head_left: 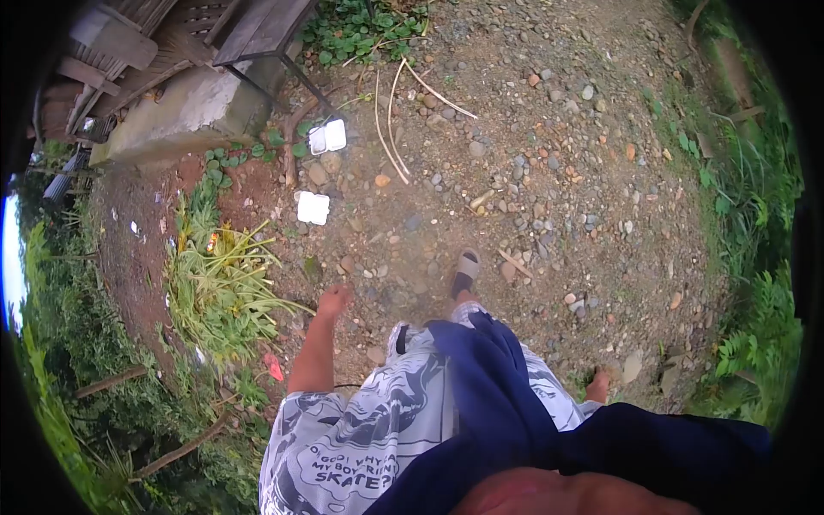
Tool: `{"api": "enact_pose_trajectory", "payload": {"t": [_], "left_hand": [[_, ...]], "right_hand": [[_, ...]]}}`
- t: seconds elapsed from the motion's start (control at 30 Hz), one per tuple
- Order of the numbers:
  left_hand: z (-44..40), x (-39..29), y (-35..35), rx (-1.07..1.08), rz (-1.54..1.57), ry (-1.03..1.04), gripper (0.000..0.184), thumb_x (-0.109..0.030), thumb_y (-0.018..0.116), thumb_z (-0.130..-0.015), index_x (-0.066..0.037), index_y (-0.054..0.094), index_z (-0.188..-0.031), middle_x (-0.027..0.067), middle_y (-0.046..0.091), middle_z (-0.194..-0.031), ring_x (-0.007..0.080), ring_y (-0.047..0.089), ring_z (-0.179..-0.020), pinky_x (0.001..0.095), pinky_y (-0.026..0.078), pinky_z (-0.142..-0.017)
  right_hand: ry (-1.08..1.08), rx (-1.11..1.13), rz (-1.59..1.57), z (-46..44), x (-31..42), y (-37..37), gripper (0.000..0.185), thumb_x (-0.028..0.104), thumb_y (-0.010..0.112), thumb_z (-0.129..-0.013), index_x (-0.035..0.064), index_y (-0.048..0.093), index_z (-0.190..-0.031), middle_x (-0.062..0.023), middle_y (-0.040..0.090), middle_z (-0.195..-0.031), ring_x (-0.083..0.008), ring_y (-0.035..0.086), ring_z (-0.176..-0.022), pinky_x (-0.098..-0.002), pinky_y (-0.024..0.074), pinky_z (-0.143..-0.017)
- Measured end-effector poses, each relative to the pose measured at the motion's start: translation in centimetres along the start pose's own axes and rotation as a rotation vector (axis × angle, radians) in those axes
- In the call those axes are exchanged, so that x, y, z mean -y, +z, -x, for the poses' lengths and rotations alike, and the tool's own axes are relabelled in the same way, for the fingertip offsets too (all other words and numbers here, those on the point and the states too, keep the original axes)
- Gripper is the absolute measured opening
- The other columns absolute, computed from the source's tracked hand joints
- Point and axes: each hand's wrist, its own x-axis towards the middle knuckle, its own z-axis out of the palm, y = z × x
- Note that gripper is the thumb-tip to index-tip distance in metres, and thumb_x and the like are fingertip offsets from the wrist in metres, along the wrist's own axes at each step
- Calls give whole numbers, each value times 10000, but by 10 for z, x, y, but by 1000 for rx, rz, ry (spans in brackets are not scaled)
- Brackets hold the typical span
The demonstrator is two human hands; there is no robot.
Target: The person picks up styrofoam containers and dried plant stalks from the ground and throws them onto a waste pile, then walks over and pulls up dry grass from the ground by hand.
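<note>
"Two hands of yours are in view: how does each stand?"

"Your left hand [336,299] is curled closed, with nothing visible in its grasp. Your right hand [597,385] shows only in part beyond your clothing; whether it grips anything cannot be told."

"Which step is in hand?"

"As judged, no handling: you stand or walk with the left arm hanging over the ground. Nearest that hand, on its left, lies the pile of leafy stalks [227,296]; one stalk ends just beside the wrist, contact uncertain."

"And what would a move there call for?"

"Any reach to the pile would require your left hand to uncurl and travel left, with footing minded."

"Now the surface?"

"Stony ground [618,257], pebbles set in brown soil. Your sandalled foot [464,272] is planted slightly right of the left hand. Farther off, two white boxes [313,208] lie open, one beyond the other, and past them to the right, thin pale strips [392,120]."

"The surroundings?"

"Outdoors. At far left, a concrete ledge [184,112] adjoins a dark bench [262,39]; dense greenery [760,318] borders the right."
</note>
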Motion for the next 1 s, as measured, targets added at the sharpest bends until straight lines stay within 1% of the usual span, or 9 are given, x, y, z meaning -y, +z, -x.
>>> {"api": "enact_pose_trajectory", "payload": {"t": [0.13,0.2,0.4,0.5,0.6,0.7,0.8,0.9,1.0], "left_hand": [[-45,-21,-3,-27,-95,-57,331,-258,511,-827,-21,559,-1053,69,606,-835,133,542,-695,260,414,-558],[-31,-62,7,-96,-17,-118,354,-252,511,-824,-19,546,-1089,75,609,-866,137,552,-733,254,423,-585],[-69,-104,11,-178,-11,-25,376,-236,520,-814,0,514,-1108,65,597,-857,127,552,-777,269,440,-639],[-114,-111,-2,-73,-53,-137,372,-285,498,-853,-59,477,-1148,52,570,-1036,147,570,-853,321,445,-629],[-178,-139,-10,-84,-32,-178,352,-264,498,-843,-56,498,-1127,35,585,-957,138,567,-799,296,438,-591],[-305,-93,-28,-177,-285,-92,339,-247,501,-829,-47,521,-1102,29,586,-863,128,554,-738,267,429,-546],[-378,-143,-4,-228,-210,-79,374,-270,508,-791,-59,538,-1097,173,611,-939,323,575,-902,374,451,-768],[-440,-219,37,-262,-362,-82,378,-262,515,-776,-38,539,-1079,213,595,-951,317,566,-933,376,437,-798],[-532,-204,75,-298,-336,-28,366,-260,523,-773,-20,535,-1050,221,582,-961,332,558,-933,383,436,-790]], "right_hand": [[-149,173,112,-121,60,123,215,253,576,-780,55,593,-861,-45,567,-769,-173,512,-642,-328,418,-582],[-287,272,399,-70,155,214,255,242,596,-767,25,594,-899,-46,561,-758,-175,515,-641,-332,419,-586],[-677,489,394,51,351,492,193,187,571,-777,13,582,-859,-50,558,-683,-149,504,-595,-307,395,-558],[-667,605,619,125,421,598,232,205,571,-783,7,580,-904,-67,573,-717,-152,523,-639,-308,413,-593],[-703,664,674,151,445,689,261,230,580,-780,0,584,-903,-91,588,-742,-169,547,-678,-315,429,-632],[-892,609,684,166,460,783,325,279,580,-775,-26,588,-888,-151,609,-800,-242,581,-749,-348,440,-683],[-995,521,967,154,452,866,381,319,574,-767,-37,585,-904,-201,615,-849,-311,593,-811,-379,442,-717],[-1027,507,1057,119,440,966,396,326,588,-751,-29,584,-925,-210,616,-850,-325,591,-822,-386,444,-711],[-1075,455,1109,72,408,1064,421,347,600,-732,-34,588,-911,-224,610,-861,-356,584,-822,-397,442,-724]]}}
